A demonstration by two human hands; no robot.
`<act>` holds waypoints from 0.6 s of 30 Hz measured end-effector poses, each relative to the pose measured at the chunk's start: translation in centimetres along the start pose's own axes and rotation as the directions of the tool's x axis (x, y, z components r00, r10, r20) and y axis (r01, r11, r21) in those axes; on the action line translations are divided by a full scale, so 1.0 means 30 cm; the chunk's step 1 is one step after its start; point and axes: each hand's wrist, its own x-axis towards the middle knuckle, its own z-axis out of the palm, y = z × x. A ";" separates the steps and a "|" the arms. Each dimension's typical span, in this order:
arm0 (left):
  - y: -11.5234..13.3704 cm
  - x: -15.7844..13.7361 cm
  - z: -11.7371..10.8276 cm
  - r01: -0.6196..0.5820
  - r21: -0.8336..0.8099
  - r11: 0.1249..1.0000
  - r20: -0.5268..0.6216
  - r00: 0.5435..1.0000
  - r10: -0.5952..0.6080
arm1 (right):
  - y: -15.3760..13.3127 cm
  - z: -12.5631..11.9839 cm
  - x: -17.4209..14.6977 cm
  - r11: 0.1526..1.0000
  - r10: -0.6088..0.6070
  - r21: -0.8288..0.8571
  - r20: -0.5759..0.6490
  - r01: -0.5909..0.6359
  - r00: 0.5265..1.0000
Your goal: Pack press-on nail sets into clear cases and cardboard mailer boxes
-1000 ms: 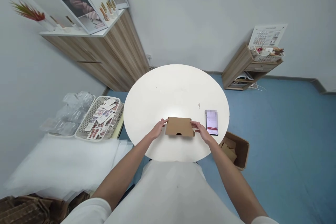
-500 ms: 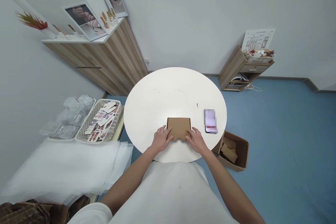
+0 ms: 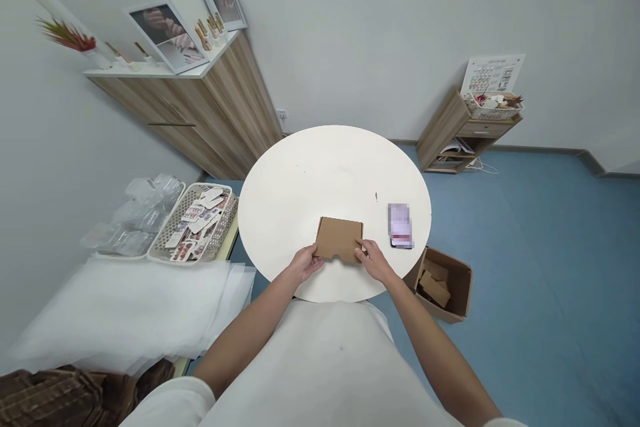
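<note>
A flat brown cardboard box (image 3: 339, 237), its lid closed, is between my hands near the front of the round white table (image 3: 330, 173). My left hand (image 3: 305, 263) grips its lower left corner, with the fingers partly under it. At the right edge, my right hand (image 3: 373, 259) holds the box with thumb and fingers. The box is slightly tilted, its left side appearing raised off the tabletop. To the right of it lies a phone (image 3: 401, 225) with a blurred screen.
An open carton (image 3: 463, 287) with cardboard pieces inside stands on the floor at right. At left are a white basket of printed cards (image 3: 165, 250), clear plastic packs (image 3: 137, 219) and white sheets (image 3: 145, 307). A wooden cabinet (image 3: 240, 107) stands behind the table's left side.
My left hand has shifted from the box's top and side to its lower left corner, fingers now underneath. The box has turned slightly and tilted; my right hand still holds its right side.
</note>
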 end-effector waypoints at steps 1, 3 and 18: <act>-0.005 0.004 -0.001 -0.003 0.002 1.000 -0.023 1.000 0.003 | 0.001 0.000 0.000 1.000 -0.004 0.001 -0.002 0.004 1.000; -0.020 0.008 -0.009 -0.006 0.019 1.000 -0.057 0.998 0.007 | 0.003 0.001 0.000 1.000 -0.008 -0.002 -0.006 0.007 1.000; -0.077 0.034 -0.030 -0.387 0.913 0.125 0.218 0.724 0.654 | 0.038 0.032 -0.012 0.953 -0.015 -0.302 0.008 0.017 1.000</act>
